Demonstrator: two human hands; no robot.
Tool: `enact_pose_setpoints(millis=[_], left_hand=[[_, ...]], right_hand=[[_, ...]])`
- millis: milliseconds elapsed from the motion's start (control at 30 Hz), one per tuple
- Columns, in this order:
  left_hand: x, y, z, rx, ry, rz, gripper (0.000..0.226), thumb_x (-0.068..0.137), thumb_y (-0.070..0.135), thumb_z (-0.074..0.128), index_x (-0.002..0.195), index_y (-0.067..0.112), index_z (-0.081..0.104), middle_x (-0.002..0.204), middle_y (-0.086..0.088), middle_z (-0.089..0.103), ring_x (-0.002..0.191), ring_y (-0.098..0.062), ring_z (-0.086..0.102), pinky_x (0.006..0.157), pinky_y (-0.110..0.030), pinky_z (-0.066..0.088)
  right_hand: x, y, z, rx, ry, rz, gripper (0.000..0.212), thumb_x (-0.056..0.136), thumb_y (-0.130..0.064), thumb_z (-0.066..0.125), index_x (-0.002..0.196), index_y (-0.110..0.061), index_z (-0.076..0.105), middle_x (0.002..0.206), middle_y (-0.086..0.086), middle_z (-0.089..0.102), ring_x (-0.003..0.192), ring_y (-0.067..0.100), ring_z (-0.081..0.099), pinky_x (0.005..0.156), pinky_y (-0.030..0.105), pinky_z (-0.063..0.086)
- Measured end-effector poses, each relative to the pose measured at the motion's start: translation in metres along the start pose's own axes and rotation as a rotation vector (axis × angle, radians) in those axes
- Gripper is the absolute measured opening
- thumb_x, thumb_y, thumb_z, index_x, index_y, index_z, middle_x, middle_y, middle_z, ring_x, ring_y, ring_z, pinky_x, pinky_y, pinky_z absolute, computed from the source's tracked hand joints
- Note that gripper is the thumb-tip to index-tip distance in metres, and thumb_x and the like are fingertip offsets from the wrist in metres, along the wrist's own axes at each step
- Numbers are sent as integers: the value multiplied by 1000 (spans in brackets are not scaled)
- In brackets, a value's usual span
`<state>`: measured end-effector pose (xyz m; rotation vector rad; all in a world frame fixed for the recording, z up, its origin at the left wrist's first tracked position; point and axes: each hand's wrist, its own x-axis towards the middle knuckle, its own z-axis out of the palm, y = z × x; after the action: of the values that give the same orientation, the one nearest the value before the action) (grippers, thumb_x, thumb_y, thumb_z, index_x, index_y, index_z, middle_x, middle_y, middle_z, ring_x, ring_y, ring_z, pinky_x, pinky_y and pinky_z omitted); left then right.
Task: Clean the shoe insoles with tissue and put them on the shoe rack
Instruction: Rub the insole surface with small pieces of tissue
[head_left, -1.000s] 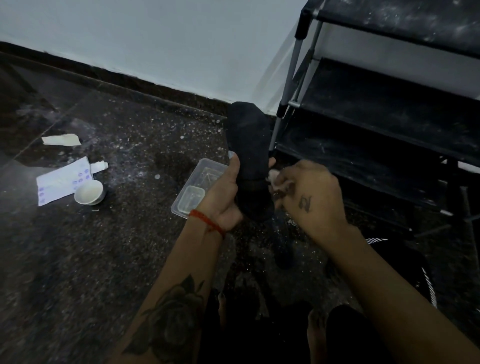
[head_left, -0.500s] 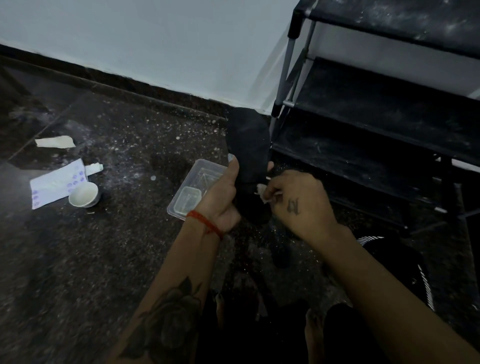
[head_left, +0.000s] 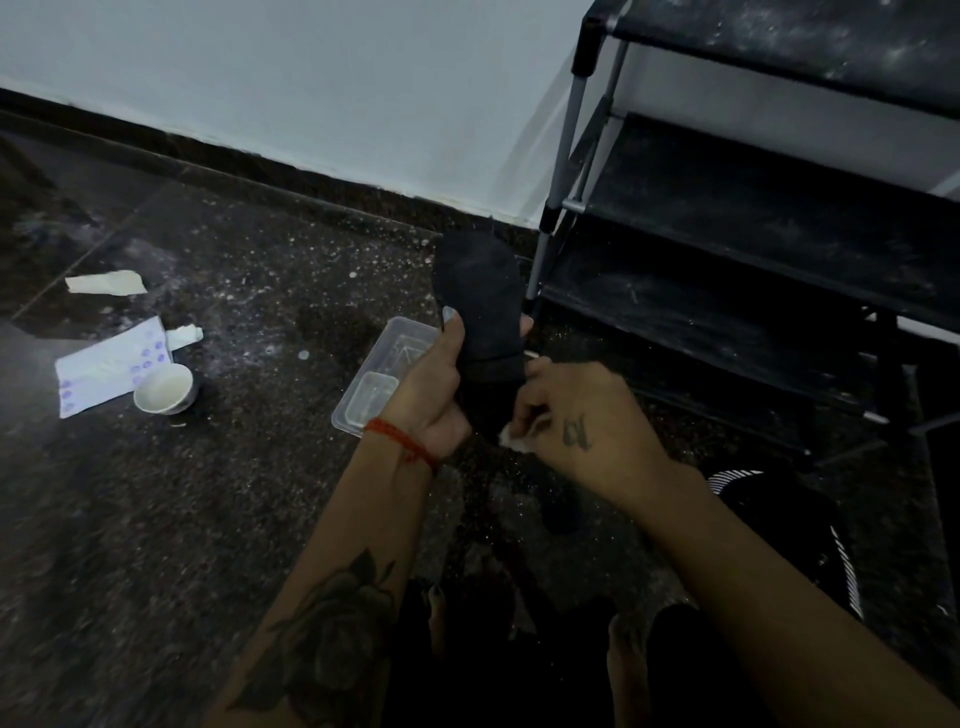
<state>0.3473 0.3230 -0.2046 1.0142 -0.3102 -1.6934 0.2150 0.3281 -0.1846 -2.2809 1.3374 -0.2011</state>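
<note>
Head: left hand (head_left: 434, 395) grips insole (head_left: 480, 306); right hand (head_left: 576, 421) pinches tissue (head_left: 514, 441).

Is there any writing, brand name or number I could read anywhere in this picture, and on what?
None can be read.
White packet on the floor: purple marks, too blurred to read.
Right hand: dark tattoo mark, not legible as letters.
Shoe rack, insole, clear plastic container: no text visible.

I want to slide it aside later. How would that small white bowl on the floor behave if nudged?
The small white bowl sits upright on the dark polished floor, so it would probably slide rather than tip. Its rounded sides suggest it could rock or roll if knocked over. It looks light; whether it is breakable cannot be told.
</note>
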Motion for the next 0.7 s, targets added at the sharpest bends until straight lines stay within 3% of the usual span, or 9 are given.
enact_pose_setpoints(millis=[67, 133, 233, 300, 433, 500, 600, 700], left_hand=[[1, -1, 0, -11, -23, -15, 65, 102, 42, 20, 76, 18, 74, 100, -5, 68, 86, -27, 65, 88, -46, 48], [0, 0, -1, 5, -51, -30, 73, 102, 43, 18, 64, 20, 77, 90, -3, 72, 95, -30, 59, 95, -54, 43], [3, -1, -2, 6, -39, 3, 64, 102, 39, 22, 75, 18, 76, 84, -3, 73, 83, -22, 65, 82, -47, 54], [4, -2, -2, -16, 10, 20, 48, 102, 35, 25, 93, 13, 67, 86, -6, 73, 78, -19, 69, 74, -35, 58], [3, -3, -4, 55, -16, 3, 50, 103, 37, 21, 107, 7, 60, 113, -12, 62, 101, -24, 59, 96, -37, 46], [2, -3, -5, 33, -13, -12, 52, 103, 37, 19, 106, 6, 60, 115, -11, 61, 100, -24, 58, 97, -38, 44], [2, -3, -5, 23, -17, -32, 53, 102, 39, 19, 119, 5, 55, 112, -11, 62, 98, -22, 60, 85, -34, 53], [3, -3, -5, 8, -18, 11, 43, 103, 34, 22, 126, 10, 50, 116, -14, 61, 95, -24, 62, 78, -36, 56]], right_hand=[[1, 12, -2, -100, 61, 113, 8, 79, -30, 68, 79, -22, 69, 92, -2, 64, 82, 16, 60, 74, 26, 49], [3, 22, -4, -85, 230, 182, 6, 80, -28, 68, 81, -23, 69, 86, -3, 60, 78, 15, 59, 67, 24, 46], [8, 19, -6, 128, 478, 127, 12, 78, -9, 65, 85, -19, 68, 86, -3, 63, 77, 11, 60, 63, 14, 44], [8, 8, 1, 260, 425, 2, 19, 77, -3, 62, 89, -16, 68, 88, -1, 64, 78, 9, 59, 66, 9, 44], [11, 4, 20, 47, 247, -220, 23, 73, -4, 51, 86, -15, 66, 82, 6, 60, 74, 22, 58, 60, 33, 49], [13, 9, 19, -18, 216, -237, 24, 69, 1, 50, 80, -14, 66, 79, 8, 60, 71, 26, 57, 54, 30, 44], [11, 12, 15, -111, 200, -202, 22, 68, 0, 52, 75, -16, 65, 81, 7, 60, 71, 27, 56, 52, 26, 35], [9, 18, 11, -224, 217, -73, 18, 77, -8, 58, 88, -18, 66, 96, 6, 58, 86, 27, 55, 59, 27, 37]])
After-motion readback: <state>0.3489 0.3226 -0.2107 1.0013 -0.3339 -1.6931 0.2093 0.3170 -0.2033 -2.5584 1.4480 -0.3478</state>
